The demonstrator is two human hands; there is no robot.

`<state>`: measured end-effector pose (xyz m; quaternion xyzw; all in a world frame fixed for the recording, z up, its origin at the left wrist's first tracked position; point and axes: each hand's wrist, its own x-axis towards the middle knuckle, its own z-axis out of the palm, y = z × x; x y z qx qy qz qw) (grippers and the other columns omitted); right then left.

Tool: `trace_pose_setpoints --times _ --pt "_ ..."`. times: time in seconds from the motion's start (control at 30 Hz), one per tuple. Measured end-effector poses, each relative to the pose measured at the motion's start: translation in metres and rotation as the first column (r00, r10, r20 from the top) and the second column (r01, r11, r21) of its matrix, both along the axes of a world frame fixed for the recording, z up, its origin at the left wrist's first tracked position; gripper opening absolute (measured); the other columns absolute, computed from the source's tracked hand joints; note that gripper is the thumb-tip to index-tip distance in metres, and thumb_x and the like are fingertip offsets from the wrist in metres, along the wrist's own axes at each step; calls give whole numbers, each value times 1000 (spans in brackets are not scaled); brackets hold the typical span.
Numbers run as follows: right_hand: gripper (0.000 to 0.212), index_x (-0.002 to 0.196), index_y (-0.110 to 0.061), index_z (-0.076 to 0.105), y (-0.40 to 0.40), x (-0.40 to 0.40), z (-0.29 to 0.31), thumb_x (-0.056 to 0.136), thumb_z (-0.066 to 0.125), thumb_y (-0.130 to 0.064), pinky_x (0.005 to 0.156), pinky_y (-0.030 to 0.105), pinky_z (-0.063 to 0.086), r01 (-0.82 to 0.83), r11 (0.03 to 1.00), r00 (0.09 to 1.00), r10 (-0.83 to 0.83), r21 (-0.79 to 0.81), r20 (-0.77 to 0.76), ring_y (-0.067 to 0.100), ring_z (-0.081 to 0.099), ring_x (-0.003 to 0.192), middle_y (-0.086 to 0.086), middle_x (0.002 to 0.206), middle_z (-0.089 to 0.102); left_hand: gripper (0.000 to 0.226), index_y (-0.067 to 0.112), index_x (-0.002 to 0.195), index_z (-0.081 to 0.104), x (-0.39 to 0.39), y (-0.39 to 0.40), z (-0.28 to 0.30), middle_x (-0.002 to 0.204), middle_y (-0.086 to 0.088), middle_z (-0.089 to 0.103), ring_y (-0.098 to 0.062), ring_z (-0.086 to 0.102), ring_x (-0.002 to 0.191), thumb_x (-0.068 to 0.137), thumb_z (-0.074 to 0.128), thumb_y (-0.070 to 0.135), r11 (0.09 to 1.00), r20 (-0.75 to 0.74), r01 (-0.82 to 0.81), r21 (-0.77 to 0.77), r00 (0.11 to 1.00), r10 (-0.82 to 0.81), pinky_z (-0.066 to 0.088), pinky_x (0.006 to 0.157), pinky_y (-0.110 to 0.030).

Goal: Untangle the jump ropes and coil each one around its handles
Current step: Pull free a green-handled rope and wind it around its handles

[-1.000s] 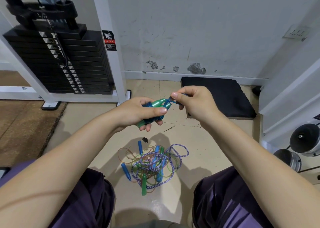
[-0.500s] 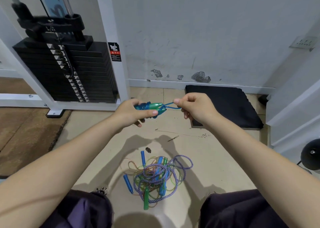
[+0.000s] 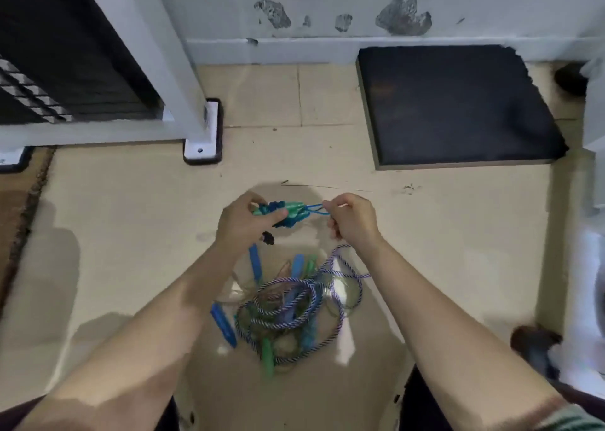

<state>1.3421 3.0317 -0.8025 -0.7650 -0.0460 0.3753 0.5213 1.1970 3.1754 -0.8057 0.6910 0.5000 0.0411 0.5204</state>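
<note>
Far left, a black weight stack [image 3: 65,70] behind a white machine frame [image 3: 137,54], with a white bolted foot plate [image 3: 200,149] on the tiled floor [image 3: 114,234]. Brown carpet [image 3: 16,208] along the left edge.

Mid-frame, held above the floor: left hand [image 3: 244,222] closed around the green handles [image 3: 281,210] of a jump rope, thumb pressed across them, blue cord [image 3: 278,206] wound tightly about the pair. Just right of the handles, a short loop of blue cord [image 3: 316,209] running to the right hand [image 3: 353,222], fingers pinched narrow on the loop's end. Hands near each other, level, not touching.

Below the hands, on the floor between the two forearms: a tangled pile of jump ropes [image 3: 291,309]. Blue handle [image 3: 223,324] at the pile's left edge, another blue handle [image 3: 254,263] nearer the left wrist, a green handle [image 3: 267,358] pointing toward the camera, and a purple-and-white twisted rope [image 3: 330,299] looping across the top and out to the right. Thin yellowish cord among the rest, too knotted to trace.

Right of centre, a black mat [image 3: 458,103] lying flat against the base of the scuffed white wall [image 3: 327,4]. Far right, blurred white and dark shapes, not identifiable.
</note>
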Motion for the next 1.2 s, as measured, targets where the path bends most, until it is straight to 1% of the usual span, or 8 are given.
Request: trace_pose_setpoints --times 0.17,0.27,0.4,0.57,0.73,0.83,1.03,1.2 --pt "25 77 1 58 -22 30 -40 92 66 -17 44 29 45 63 996 988 -53 -63 147 21 54 41 12 57 61 35 30 89 60 49 -17 -52 97 -2 66 -30 67 76 70 84 46 993 -16 114 19 993 -114 58 68 -43" --pt "12 92 -9 61 -23 47 -34 89 70 -16 47 25 51 124 992 980 -126 28 153 26 56 55 16 71 62 53 27 116 65 73 -18 -59 110 -6 65 -28 68 80 70 85 44 997 103 77 -9 992 -76 59 78 -43" --pt "58 134 -25 41 -21 41 -27 86 73 -16 56 27 57 59 997 987 -64 41 148 21 64 61 7 86 70 68 29 141 51 56 -10 -49 125 11 51 -1 59 82 80 78 45 994 73 111 7 991 -112 53 85 -32" --pt "26 103 -17 64 -24 2 -48 82 78 -24 55 32 51 -114 990 988 121 -78 91 19 58 53 13 81 66 27 27 106 71 -22 -20 -54 104 6 70 -13 64 95 84 74 43 983 -72 186 -2 980 -186 52 85 -29" --pt "41 105 -22 67 -33 -42 -71 72 84 -40 63 20 40 -510 804 844 536 -306 -1 9 56 75 -5 85 61 49 30 119 69 -66 -43 -76 112 15 67 -6 59 104 74 82 47 897 -132 421 -135 889 -438 45 89 -27" --pt "40 104 -16 64 -41 -56 -78 73 83 -32 60 19 36 -558 734 780 623 -388 58 11 54 79 -5 86 58 38 24 110 73 -72 -50 -88 102 8 70 -14 62 99 76 83 37 924 -157 362 -122 912 -378 47 88 -30" --pt "19 67 -17 66 -47 -48 -74 80 78 -10 62 21 40 -537 814 842 534 -220 -77 4 49 55 -7 60 57 20 25 88 78 -71 -36 -73 80 1 73 -17 67 73 76 82 41 926 -53 306 -222 944 -325 53 72 -31" --pt "3 84 -12 72 -46 -29 -10 83 75 -11 65 23 50 -618 786 764 592 -27 -257 10 56 60 4 72 63 12 16 87 77 -67 -25 -9 56 -2 55 -9 44 47 82 78 27 918 55 289 -271 957 -285 37 48 -16"
